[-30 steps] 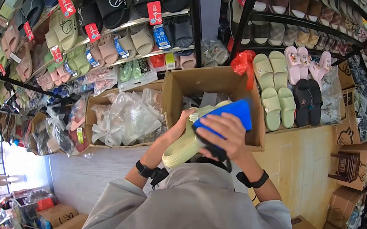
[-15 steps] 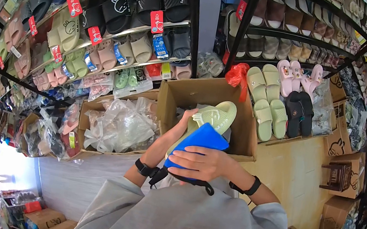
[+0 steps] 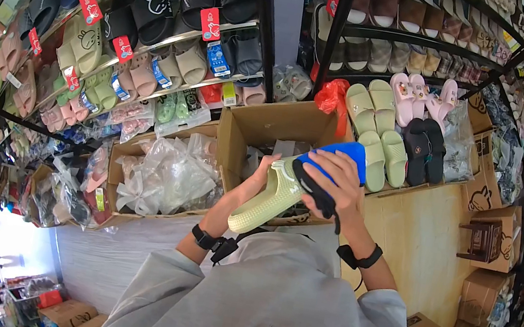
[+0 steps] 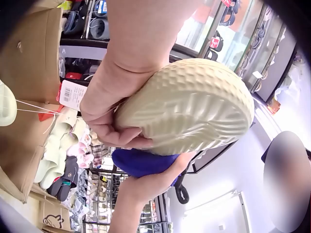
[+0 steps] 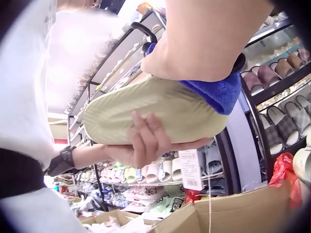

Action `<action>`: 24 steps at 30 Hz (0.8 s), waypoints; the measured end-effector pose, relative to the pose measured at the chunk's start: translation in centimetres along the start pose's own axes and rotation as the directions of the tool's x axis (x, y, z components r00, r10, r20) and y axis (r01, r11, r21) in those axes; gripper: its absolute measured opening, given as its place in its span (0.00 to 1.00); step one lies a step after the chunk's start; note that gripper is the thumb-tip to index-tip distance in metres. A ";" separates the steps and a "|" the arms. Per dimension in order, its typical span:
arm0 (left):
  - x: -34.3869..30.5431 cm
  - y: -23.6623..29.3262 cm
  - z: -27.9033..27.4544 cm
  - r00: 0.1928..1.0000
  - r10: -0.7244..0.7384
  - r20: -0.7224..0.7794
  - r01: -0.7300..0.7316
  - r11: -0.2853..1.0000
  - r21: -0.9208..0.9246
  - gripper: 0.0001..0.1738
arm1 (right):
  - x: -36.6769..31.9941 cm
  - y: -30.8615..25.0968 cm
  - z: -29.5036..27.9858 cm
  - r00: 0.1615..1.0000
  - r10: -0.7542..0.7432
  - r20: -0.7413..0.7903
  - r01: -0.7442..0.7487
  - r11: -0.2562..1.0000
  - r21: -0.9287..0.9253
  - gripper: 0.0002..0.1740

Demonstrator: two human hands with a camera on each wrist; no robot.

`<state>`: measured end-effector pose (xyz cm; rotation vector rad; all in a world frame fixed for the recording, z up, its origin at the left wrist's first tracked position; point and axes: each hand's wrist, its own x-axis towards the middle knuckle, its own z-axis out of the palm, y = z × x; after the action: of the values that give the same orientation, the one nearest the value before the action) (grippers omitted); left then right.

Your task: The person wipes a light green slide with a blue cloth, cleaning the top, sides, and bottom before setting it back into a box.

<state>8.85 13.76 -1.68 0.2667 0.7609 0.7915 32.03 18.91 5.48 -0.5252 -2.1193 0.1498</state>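
Observation:
A pale green slipper [image 3: 263, 207] is held over an open cardboard box [image 3: 232, 136]. My left hand [image 3: 258, 178] grips it from the side; in the left wrist view its fingers curl round the edge of the ridged sole [image 4: 194, 109]. My right hand [image 3: 337, 182] holds a blue cloth pad [image 3: 356, 156] with a black strap against the slipper's far end, hiding that end in the head view. From the right wrist, the blue fabric [image 5: 221, 92] laps over the slipper's end. A white tag [image 5: 191, 170] dangles beneath the slipper on a string.
A box of plastic-wrapped slippers [image 3: 169, 172] adjoins the open box on the left. Pale green slippers [image 3: 382, 158], black slippers [image 3: 424, 150] and pink slippers [image 3: 414, 96] lie at right, near a red plastic bag [image 3: 333, 99]. A slipper-laden shelf [image 3: 150, 84] rises at left.
The blue pad swept toward my body along the slipper, then back out to the right over its far end. The slipper turned with it, and my left hand kept its grip.

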 end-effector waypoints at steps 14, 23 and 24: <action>-3.4 0.7 4.7 0.969 0.092 -0.229 -0.070 0.992 0.102 0.39 | -1.6 -8.5 4.1 0.849 -0.508 0.147 0.496 0.861 0.113 0.24; -0.7 -0.2 2.2 0.997 0.021 -0.072 -0.019 0.999 0.032 0.39 | -1.1 -3.8 0.7 0.941 -0.301 0.154 0.284 0.951 0.125 0.24; -0.5 -0.2 2.0 0.998 0.010 -0.064 -0.008 0.999 0.031 0.39 | -1.6 -2.9 0.6 0.965 -0.229 0.130 0.217 0.971 0.100 0.24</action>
<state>10.16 13.34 -0.11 0.2736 0.8332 0.8000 31.42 15.65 4.86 -0.2276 -2.2812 0.1513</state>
